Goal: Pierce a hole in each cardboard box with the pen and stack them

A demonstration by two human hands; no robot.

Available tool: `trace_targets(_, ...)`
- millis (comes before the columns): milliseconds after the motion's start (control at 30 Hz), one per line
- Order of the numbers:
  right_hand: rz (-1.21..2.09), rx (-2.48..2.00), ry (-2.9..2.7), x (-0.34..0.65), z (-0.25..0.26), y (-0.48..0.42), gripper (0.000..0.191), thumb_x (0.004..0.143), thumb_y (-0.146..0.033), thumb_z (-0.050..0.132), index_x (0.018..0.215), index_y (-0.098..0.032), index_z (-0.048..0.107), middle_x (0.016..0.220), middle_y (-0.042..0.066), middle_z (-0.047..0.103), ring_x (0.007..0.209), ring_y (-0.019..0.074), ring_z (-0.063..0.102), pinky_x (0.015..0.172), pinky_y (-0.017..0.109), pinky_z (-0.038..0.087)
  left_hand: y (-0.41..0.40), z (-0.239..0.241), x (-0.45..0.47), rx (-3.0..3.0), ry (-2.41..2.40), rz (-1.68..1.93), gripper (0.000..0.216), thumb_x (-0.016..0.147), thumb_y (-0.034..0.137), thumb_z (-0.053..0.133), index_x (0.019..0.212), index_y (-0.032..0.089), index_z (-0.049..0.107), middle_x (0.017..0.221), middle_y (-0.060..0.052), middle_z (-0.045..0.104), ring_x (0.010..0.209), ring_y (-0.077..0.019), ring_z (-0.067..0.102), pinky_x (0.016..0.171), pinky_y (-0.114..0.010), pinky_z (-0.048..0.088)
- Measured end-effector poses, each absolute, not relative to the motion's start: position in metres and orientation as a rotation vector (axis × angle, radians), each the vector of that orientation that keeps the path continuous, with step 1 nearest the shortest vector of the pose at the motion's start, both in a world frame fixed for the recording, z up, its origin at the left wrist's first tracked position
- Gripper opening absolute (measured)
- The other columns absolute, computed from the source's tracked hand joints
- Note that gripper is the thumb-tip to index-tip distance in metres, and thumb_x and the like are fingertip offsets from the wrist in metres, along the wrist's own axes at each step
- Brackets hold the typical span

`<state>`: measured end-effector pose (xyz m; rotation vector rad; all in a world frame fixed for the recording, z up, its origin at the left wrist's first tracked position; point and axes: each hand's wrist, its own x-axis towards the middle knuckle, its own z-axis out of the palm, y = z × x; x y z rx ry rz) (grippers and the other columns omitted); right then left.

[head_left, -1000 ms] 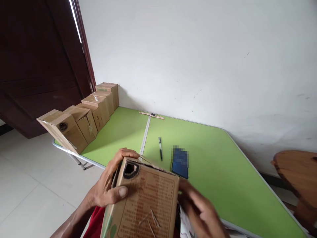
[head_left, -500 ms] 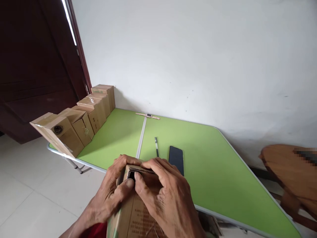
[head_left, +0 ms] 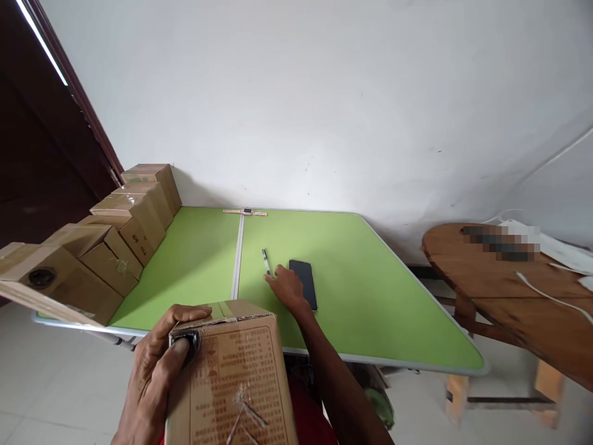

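Your left hand (head_left: 152, 368) grips the cardboard box (head_left: 236, 377) by its upper left corner, thumb at the dark-rimmed hole (head_left: 193, 345). The box is at the near edge of the green table (head_left: 199, 272). Your right hand (head_left: 287, 287) is at the pen (head_left: 265, 261), beside the phone (head_left: 306, 285); you cannot tell whether its fingers are closed on the pen.
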<state>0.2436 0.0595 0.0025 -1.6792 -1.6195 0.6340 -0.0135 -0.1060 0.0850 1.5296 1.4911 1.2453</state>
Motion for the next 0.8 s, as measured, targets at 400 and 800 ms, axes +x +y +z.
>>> trace_targets(400,1.056,-1.346,-1.255,0.272,0.025,0.066,0.029,0.097,-0.047,0.064,0.083,-0.023,0.057,0.068,-0.002,0.068,0.057,0.0154,0.067,0.052,0.025,0.051,-0.099,0.094,0.01,1.739,1.102,1.138,0.061,0.095,0.072,0.061,0.139,0.029,0.059,0.134,-0.009,0.063,0.124,-0.0347,0.059,0.105,-0.045,0.047)
trace_targets(800,0.894,-0.659,-1.429,0.241,0.117,-0.094,0.02,0.095,-0.013,0.073,0.107,-0.029,0.078,0.099,0.003,0.08,0.093,0.0216,0.077,0.08,0.032,0.068,-0.094,0.093,0.015,1.807,1.039,1.078,0.079,0.085,0.081,0.069,0.14,0.025,0.056,0.127,-0.011,0.06,0.114,-0.0333,0.06,0.102,-0.051,0.05)
